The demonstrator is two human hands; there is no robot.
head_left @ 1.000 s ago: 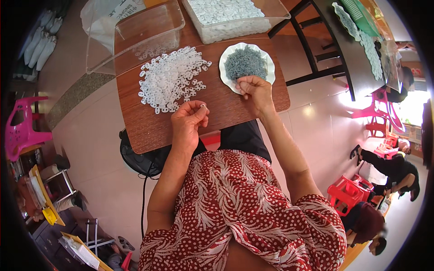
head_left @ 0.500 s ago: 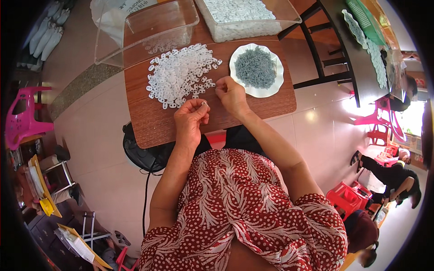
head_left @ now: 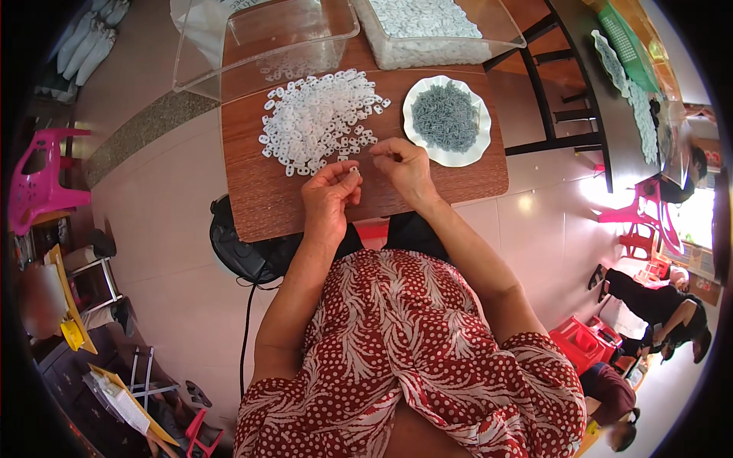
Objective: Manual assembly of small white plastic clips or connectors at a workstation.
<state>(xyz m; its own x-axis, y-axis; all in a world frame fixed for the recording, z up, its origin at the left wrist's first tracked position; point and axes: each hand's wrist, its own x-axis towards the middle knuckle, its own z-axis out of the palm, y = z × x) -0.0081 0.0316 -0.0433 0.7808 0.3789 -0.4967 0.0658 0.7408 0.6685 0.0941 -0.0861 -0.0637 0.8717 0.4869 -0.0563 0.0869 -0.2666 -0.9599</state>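
My left hand (head_left: 330,200) is closed in a pinch on a small white plastic piece (head_left: 354,171), held up between thumb and forefinger near the front of the brown table. Just to its right, my right hand (head_left: 410,174) is closed too, its fingertips pressed together close to that piece. Whatever the right fingertips hold is too small to make out. Beyond my left hand lies a loose pile of white two-holed plastic pieces (head_left: 317,114). A white scalloped plate (head_left: 479,145) heaped with small grey pins (head_left: 445,116) stands beyond my right hand.
At the table's (head_left: 267,214) far side stand an empty-looking clear bin (head_left: 202,80) and another clear bin (head_left: 435,57) full of white pieces. A dark bag (head_left: 244,252) sits below the left edge. Pink stool (head_left: 46,179) at left; a dark side table (head_left: 611,137) and other people at right.
My right fingertips have come nearer to the white piece in my left hand. The whole view has shifted a little, so the table appears farther right.
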